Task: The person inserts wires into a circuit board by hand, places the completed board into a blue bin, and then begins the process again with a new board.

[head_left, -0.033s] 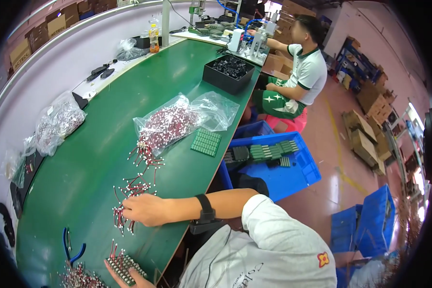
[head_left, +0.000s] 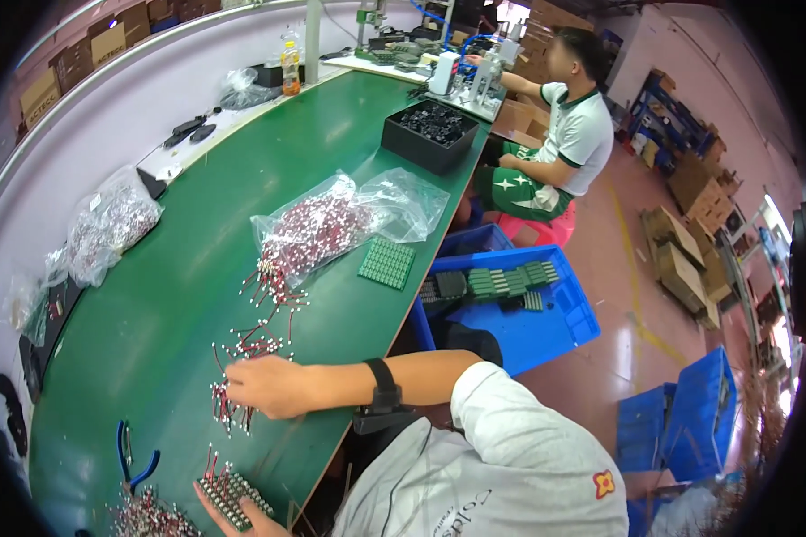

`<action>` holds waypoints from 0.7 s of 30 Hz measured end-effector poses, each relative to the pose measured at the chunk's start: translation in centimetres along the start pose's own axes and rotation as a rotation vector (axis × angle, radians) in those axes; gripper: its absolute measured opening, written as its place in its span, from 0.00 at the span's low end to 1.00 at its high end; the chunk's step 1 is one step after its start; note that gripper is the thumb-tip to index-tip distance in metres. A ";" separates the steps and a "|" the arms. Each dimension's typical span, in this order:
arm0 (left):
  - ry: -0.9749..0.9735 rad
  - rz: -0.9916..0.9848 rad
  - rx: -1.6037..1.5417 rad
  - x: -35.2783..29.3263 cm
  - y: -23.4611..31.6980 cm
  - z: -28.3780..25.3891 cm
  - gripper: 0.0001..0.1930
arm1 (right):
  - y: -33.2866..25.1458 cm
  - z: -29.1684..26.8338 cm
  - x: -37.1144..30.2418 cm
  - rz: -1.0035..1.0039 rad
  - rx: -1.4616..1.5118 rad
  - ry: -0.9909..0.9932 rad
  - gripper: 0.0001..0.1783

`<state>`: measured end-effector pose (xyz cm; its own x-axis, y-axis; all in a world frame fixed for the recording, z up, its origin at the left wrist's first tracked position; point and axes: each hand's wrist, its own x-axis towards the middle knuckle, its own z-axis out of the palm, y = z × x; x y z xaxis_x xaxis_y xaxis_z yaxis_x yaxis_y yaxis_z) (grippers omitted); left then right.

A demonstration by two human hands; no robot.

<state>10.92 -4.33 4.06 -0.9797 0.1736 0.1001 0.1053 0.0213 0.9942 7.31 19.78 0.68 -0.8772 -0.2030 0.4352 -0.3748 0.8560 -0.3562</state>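
Observation:
My left hand point(head_left: 258, 523) holds a panel of small boards point(head_left: 233, 497) at the near edge of the green table. Its thumb lies over the panel's near side, and a few red wires stand up from the far corner. Farther along, my right hand point(head_left: 269, 387) is over a loose heap of short red wires with white ends point(head_left: 227, 407). The fingers are bent together, and their tips are hidden among the wires. Beyond them lies a clear plastic bag point(head_left: 318, 224) full of the same wires, some spilling from its mouth. A green board panel point(head_left: 387, 263) rests beside the bag.
Blue-handled pliers point(head_left: 134, 461) and another wire heap point(head_left: 152, 516) lie at the near left. A black box of small black parts point(head_left: 428, 134) stands farther off. Right of the table is a blue crate point(head_left: 528, 331) with green boards; a co-worker point(head_left: 560, 134) sits beyond.
My right hand has moved very slightly away from me over the wires. The whole view has shifted a little; my left hand and the panel stay in place.

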 end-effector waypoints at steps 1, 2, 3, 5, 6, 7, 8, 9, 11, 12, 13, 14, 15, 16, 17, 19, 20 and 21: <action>0.023 -0.006 0.020 0.0 0.0 0.1 0.31 | 0.4 -0.3 0.5 -0.015 0.028 -0.003 0.10; 0.059 0.022 0.016 0.0 -0.4 -0.1 0.32 | 0.5 -0.4 1.2 -0.051 0.108 0.130 0.09; 0.099 0.051 0.016 0.1 -0.7 -0.1 0.33 | 0.6 -0.5 1.7 -0.084 0.198 0.262 0.08; 0.065 0.067 0.083 0.9 -1.7 0.0 0.34 | -0.1 -3.3 1.7 0.198 0.513 0.189 0.08; 0.057 0.026 0.045 1.3 -1.3 0.2 0.34 | -0.2 -3.3 1.6 0.322 0.715 0.197 0.07; 0.057 -0.011 0.003 1.6 -0.8 0.8 0.35 | -0.2 -3.0 1.7 0.447 0.915 0.187 0.06; 0.068 -0.029 -0.037 1.9 -0.5 1.0 0.34 | -0.5 -3.1 1.9 0.490 1.089 0.133 0.06; 0.063 -0.041 -0.090 2.3 -0.2 1.2 0.34 | -0.9 -3.7 1.8 0.543 1.245 0.083 0.05; 0.075 -0.052 -0.110 2.9 -0.7 1.1 0.34 | -1.3 -3.5 1.4 0.526 1.304 0.059 0.05; 0.068 -0.025 -0.088 3.0 -0.7 1.3 0.34 | -1.4 -3.1 1.3 0.522 1.337 0.062 0.05; 0.047 0.001 -0.072 3.4 -0.5 1.8 0.34 | -1.5 -3.2 1.0 0.519 1.347 0.043 0.05; 0.047 0.015 -0.063 3.5 0.3 2.3 0.34 | -1.6 -2.9 0.7 0.509 1.279 0.057 0.05; 0.063 0.008 -0.058 3.6 0.4 2.5 0.34 | -1.8 -2.7 0.5 0.498 1.209 0.073 0.06; 0.040 -0.006 -0.060 3.8 0.4 2.7 0.33 | -2.7 -3.0 0.6 0.467 1.066 0.129 0.07; 0.017 -0.020 -0.063 4.0 0.4 2.9 0.33 | -3.7 -3.6 0.6 0.468 1.071 0.116 0.07; 0.038 -0.028 -0.066 4.2 0.2 3.3 0.33 | -5.3 -5.1 0.4 0.372 0.736 0.113 0.06; 0.024 -0.014 -0.071 4.3 -0.1 3.4 0.33 | -6.0 -5.5 0.2 0.383 0.718 0.102 0.04; 0.010 0.000 -0.076 4.4 -0.2 3.5 0.33 | -6.4 -5.2 0.1 0.380 0.727 0.089 0.04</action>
<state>7.17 -0.12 4.13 -0.9814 0.1637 0.1003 0.0928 -0.0532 0.9943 11.20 16.77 7.30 -0.9678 0.1029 0.2296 -0.1844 0.3308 -0.9255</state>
